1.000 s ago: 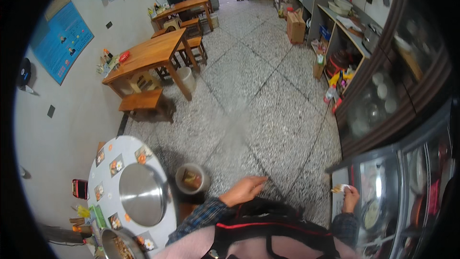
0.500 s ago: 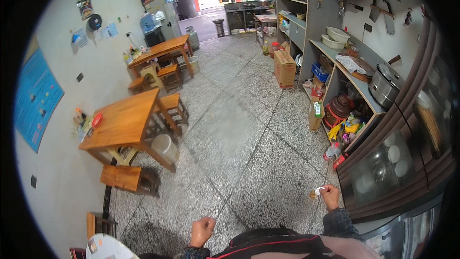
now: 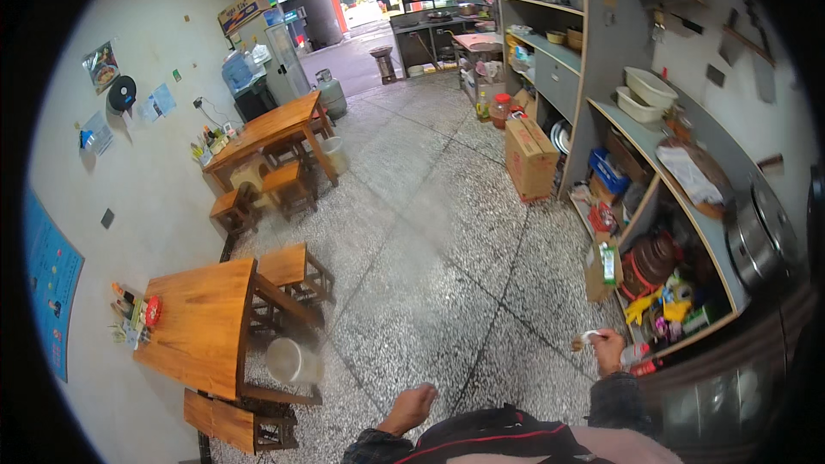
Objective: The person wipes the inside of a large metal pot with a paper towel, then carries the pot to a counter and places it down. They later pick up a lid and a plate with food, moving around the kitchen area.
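My right hand [image 3: 609, 349] reaches out at the lower right, its fingers pinched on a small white scrap [image 3: 589, 338] that looks like crumpled paper or tissue. A small brownish bit shows beside the scrap; I cannot tell whether the two are joined. My left hand [image 3: 410, 409] hangs low over the speckled floor [image 3: 404, 292], fingers curled into a loose fist with nothing visible in them. Neither hand touches any furniture.
On the left stand a near wooden table [image 3: 198, 318], a far wooden table [image 3: 275, 133], stools and a white bucket [image 3: 288, 361]. To the right are a cardboard box [image 3: 530, 159] and a low shelf unit [image 3: 722, 206] bearing a steel pot [image 3: 760, 236]. A gas cylinder [image 3: 330, 93] stands farther ahead.
The view has moved forward and turned; the shelf unit and tables now appear nearer. My left hand has swung to the right in view. My right hand keeps its pinch on the white scrap.
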Action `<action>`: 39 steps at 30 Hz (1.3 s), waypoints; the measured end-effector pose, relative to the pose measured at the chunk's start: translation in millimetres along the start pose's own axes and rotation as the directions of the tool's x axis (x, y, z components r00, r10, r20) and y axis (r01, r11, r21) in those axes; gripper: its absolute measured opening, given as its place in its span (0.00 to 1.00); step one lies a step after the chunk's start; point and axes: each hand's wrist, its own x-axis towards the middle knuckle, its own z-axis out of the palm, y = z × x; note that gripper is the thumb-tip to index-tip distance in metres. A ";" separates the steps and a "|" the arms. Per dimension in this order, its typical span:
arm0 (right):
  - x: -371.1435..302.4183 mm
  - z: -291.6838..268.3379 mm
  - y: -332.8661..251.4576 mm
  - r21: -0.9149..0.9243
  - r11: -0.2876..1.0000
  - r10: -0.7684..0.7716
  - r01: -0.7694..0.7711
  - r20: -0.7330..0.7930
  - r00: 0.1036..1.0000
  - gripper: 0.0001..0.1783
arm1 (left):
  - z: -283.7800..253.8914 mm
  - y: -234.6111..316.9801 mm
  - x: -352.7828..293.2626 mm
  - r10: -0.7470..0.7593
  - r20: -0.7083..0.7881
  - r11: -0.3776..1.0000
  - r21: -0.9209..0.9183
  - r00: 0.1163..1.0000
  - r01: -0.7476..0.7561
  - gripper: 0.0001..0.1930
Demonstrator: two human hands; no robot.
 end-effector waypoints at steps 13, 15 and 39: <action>262.8 338.7 -121.6 -0.168 0.983 0.103 -0.076 0.157 0.982 0.10 | -171.9 -199.7 289.1 -0.240 -0.259 0.970 -0.102 0.935 0.221 0.03; 312.4 355.0 -137.7 -0.206 0.979 0.010 0.012 0.108 0.994 0.10 | -202.0 -206.8 358.0 -0.276 -0.165 0.950 -0.198 0.947 0.243 0.02; 867.0 967.5 -364.3 -0.091 0.995 -0.008 0.050 0.410 0.912 0.09 | -434.0 -445.8 1002.0 -0.494 0.048 0.867 -0.041 0.868 0.496 0.17</action>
